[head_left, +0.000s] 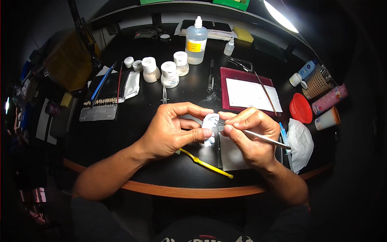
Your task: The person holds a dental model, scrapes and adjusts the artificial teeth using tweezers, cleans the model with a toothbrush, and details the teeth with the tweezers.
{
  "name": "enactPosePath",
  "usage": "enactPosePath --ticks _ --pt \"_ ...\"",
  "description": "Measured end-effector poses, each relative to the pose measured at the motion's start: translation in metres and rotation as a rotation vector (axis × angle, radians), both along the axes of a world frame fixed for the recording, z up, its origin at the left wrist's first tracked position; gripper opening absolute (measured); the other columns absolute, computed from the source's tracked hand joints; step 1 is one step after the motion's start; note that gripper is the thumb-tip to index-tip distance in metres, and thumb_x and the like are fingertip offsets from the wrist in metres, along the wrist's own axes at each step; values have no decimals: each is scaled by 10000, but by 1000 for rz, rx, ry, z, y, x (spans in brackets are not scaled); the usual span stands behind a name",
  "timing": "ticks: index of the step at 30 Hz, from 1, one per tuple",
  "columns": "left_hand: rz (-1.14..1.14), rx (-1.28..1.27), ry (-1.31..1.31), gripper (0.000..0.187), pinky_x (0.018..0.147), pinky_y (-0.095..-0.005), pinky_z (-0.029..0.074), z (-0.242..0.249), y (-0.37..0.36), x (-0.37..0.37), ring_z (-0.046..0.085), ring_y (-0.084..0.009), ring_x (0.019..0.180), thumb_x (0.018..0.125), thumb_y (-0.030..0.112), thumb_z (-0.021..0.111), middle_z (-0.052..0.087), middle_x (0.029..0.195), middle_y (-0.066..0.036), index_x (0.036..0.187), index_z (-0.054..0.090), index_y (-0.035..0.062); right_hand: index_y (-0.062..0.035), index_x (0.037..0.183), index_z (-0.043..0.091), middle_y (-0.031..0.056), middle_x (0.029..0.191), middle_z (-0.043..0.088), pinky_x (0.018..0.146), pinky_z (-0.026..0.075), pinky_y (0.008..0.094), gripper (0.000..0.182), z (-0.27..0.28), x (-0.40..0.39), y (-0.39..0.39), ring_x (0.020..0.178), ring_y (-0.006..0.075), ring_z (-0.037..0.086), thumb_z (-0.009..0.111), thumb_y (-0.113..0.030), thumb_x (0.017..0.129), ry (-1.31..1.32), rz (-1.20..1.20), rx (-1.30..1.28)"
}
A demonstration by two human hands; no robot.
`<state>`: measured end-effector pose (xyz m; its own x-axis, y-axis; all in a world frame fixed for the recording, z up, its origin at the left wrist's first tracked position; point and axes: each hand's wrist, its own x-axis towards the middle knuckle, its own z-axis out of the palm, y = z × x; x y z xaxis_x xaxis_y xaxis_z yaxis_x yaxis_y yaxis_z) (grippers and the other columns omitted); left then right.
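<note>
A pale dental cast is gripped between the thumb and fingers of my left hand, held up over the near part of the table. My right hand is closed in a pen grip on a slim metal dental carving tool. Its thin tip points left, right at the cast's edge. Below the hands lies a yellow toothbrush, slanting across the black tabletop. A pale flat sheet lies under my right hand, partly hidden by it.
White-capped jars and a large dropper bottle stand behind the hands. A tooth shade guide lies left. Right are a maroon tray with white paper, a red bowl and crumpled tissue.
</note>
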<state>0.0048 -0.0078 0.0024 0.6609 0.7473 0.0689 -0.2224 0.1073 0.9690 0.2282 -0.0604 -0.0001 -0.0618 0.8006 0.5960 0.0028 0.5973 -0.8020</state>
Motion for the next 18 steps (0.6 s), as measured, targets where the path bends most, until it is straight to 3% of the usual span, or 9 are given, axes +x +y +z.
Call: enactPosePath --ticks 2,5,8,11,14,18 --pt "-1 -53 -39 395 820 -243 608 0 -1 0 729 -156 942 902 12 780 716 1090 -151 1250 621 -85 4 815 640 145 856 698 955 613 487 157 1 -1 -1 853 195 738 733 126 852 8 -1 10" --pt "3 -62 -40 401 811 -244 608 1 -2 1 731 -158 938 910 18 774 717 1085 -156 1261 612 -88 5 817 640 146 855 699 956 611 497 156 1 0 0 858 197 739 733 125 854 -1 8 9" --pt "-30 -17 -14 390 866 -307 632 -2 1 -1 740 -267 1037 915 -31 738 700 1133 -199 1276 598 -78 3 821 641 144 856 700 961 609 498 157 3 -1 -1 865 200 741 728 128 856 42 18 -23" --pt "-34 -15 -3 388 865 -308 632 -1 1 -2 738 -272 1045 914 -39 735 699 1135 -200 1275 600 -78 0 827 646 140 859 702 966 606 498 155 3 2 0 870 202 743 729 128 855 37 38 -30" --pt "-9 -16 -41 400 800 -251 615 0 0 0 732 -164 929 902 11 779 717 1080 -167 1253 618 -95 0 837 653 139 861 704 969 604 496 150 2 4 1 881 206 745 731 127 855 33 58 -29" --pt "-9 -3 -40 406 795 -251 615 -1 1 0 733 -165 925 900 12 782 717 1080 -169 1257 620 -94 1 845 659 140 868 707 971 603 492 148 4 4 0 898 221 749 735 128 851 36 65 -49"
